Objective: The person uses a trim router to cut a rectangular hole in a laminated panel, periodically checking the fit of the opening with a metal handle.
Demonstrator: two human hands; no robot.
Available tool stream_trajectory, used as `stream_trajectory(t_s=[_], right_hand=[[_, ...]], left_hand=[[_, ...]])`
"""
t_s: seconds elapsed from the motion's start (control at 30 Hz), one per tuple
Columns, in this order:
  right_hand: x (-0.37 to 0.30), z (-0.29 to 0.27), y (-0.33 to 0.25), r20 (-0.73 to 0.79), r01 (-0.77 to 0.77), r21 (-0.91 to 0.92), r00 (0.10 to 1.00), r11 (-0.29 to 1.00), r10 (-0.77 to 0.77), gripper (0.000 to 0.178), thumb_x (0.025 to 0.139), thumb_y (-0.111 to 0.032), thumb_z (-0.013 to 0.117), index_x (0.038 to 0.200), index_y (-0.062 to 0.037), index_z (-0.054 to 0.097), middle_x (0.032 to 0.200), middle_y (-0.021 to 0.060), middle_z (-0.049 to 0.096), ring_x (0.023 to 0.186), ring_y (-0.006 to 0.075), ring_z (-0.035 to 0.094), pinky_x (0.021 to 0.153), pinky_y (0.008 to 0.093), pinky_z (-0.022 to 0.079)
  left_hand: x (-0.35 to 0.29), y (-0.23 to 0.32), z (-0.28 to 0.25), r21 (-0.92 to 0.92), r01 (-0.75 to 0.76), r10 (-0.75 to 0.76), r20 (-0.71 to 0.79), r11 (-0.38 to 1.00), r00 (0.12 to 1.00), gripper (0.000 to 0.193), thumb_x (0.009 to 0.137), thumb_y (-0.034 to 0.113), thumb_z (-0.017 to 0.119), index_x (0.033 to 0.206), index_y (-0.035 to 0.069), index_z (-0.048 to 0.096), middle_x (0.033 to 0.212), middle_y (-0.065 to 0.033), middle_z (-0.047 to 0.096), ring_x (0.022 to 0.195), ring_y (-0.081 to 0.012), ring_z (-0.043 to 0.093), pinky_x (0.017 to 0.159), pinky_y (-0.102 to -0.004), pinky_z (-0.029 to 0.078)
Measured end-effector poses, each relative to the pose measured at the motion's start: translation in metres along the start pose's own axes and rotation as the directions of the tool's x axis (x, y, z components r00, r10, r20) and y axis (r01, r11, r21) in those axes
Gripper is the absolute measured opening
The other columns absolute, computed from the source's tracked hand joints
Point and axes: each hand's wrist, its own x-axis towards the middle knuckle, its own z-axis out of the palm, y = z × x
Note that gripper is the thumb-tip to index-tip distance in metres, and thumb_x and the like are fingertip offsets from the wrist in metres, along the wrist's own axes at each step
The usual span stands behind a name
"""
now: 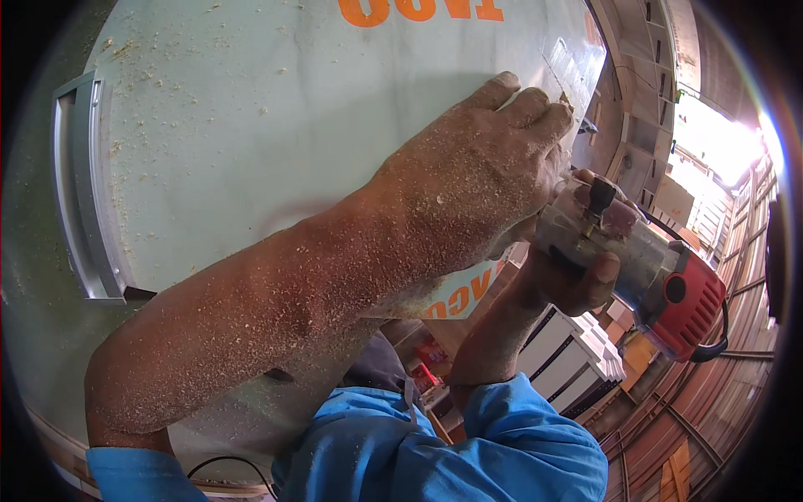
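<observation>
A trim router [636, 268] with a clear base and a red motor cap lies sideways at the right edge of a pale green panel [251, 109]. My right hand [577, 284] is wrapped round its base from below. My left hand [502, 142], coated in sawdust, rests on the panel near that edge, fingers stretched out and somewhat apart. Its thumb side is close to the router base; whether they touch is hidden. The router's bit cannot be seen. Scratched film or a torn patch shows on the panel just beyond my left fingertips.
Wood shavings are strewn over the panel, and a grey metal frame [88, 184] sits at its left. White box-like units [569, 356] stand below right. Shelving [648, 109] is at the upper right, with corrugated sheet walling [711, 402] beyond. A dark cord [230, 460] curves at the bottom.
</observation>
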Motion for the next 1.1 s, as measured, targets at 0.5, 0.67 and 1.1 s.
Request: stream_trajectory(t_s=[0.5,0.67,1.1], right_hand=[[0.000,0.000,-0.002,-0.038,-0.017,0.070,0.999,0.997,0.019,0.077,0.084,-0.046,0.059,0.134,0.0110,0.050,0.122,0.0343,0.060,0.113,0.0409,0.063,0.104,0.0523,0.048],[-0.005,-0.002,-0.004,-0.032,-0.073,0.175,0.996,0.982,0.080,0.077,0.084,-0.046,0.060,0.134,0.0105,0.049,0.121,0.0340,0.060,0.112,0.0407,0.062,0.101,0.0513,0.050],[-0.001,0.001,0.006,-0.068,0.099,-0.069,0.992,0.993,-0.104,0.076,0.087,-0.050,0.060,0.135,0.0087,0.049,0.121,0.0310,0.061,0.115,0.0405,0.062,0.102,0.0516,0.049]], left_hand=[[0.003,0.003,0.000,0.054,0.001,-0.001,0.010,0.999,1.000,0.034,0.084,0.026,0.071,0.110,0.005,0.076,0.130,-0.0130,0.064,0.126,-0.0236,0.056,0.114,-0.0399,0.038],[0.004,0.004,-0.001,-0.049,0.029,-0.027,0.040,0.998,0.999,0.063,0.069,0.032,0.080,0.119,-0.004,0.065,0.126,-0.0144,0.059,0.129,-0.0274,0.052,0.118,-0.0418,0.036],[0.007,0.005,0.004,-0.015,0.014,-0.014,0.008,1.000,1.000,0.042,0.085,0.032,0.070,0.116,0.003,0.072,0.129,-0.0135,0.062,0.128,-0.0248,0.053,0.114,-0.0438,0.035]])
